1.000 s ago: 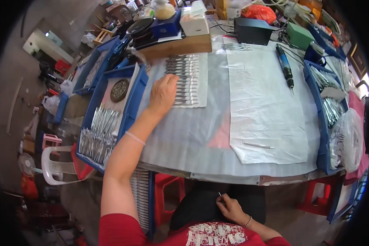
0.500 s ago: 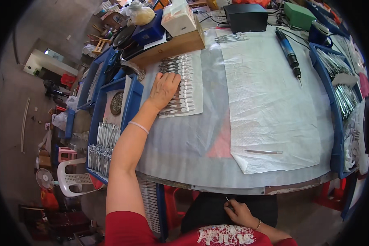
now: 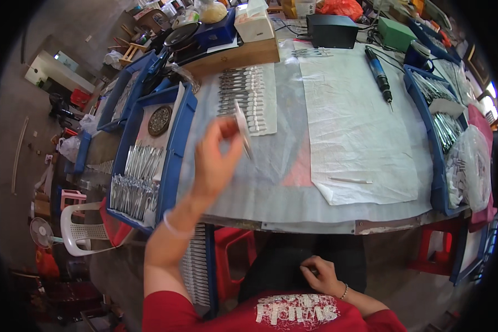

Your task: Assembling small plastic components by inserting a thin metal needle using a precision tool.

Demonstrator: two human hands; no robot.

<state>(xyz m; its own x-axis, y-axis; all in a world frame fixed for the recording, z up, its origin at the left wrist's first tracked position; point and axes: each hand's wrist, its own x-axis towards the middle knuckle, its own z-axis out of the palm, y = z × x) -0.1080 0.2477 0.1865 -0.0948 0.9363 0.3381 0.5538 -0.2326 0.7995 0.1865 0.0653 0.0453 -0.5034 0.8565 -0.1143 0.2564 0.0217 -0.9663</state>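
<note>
Over the table in front of me, my left hand (image 3: 218, 160) pinches a slim piece with a white face and a pointed metal end, which looks like a pair of tweezers (image 3: 243, 133), tilted and slightly blurred. Just beyond it lies a row of similar tweezers (image 3: 242, 91) with white parts, side by side on a pale sheet. My right hand (image 3: 320, 274) rests on my lap below the table edge, its fingers curled; what they hold, if anything, is hidden. A single pair of tweezers (image 3: 351, 180) lies on the white paper (image 3: 365, 133) to the right.
Left stands a blue tray (image 3: 174, 149) with many metal tweezers and a round dish (image 3: 160, 120) of small parts. Another blue tray (image 3: 426, 127) of metal pieces is at right. A blue-black electric screwdriver (image 3: 379, 74), a black box (image 3: 331, 31) and a wooden box (image 3: 232, 58) sit farther back.
My left hand has come back toward me from the row, lifting the tweezers. My right hand stays on my lap; the thin metal tip beside its fingers no longer shows.
</note>
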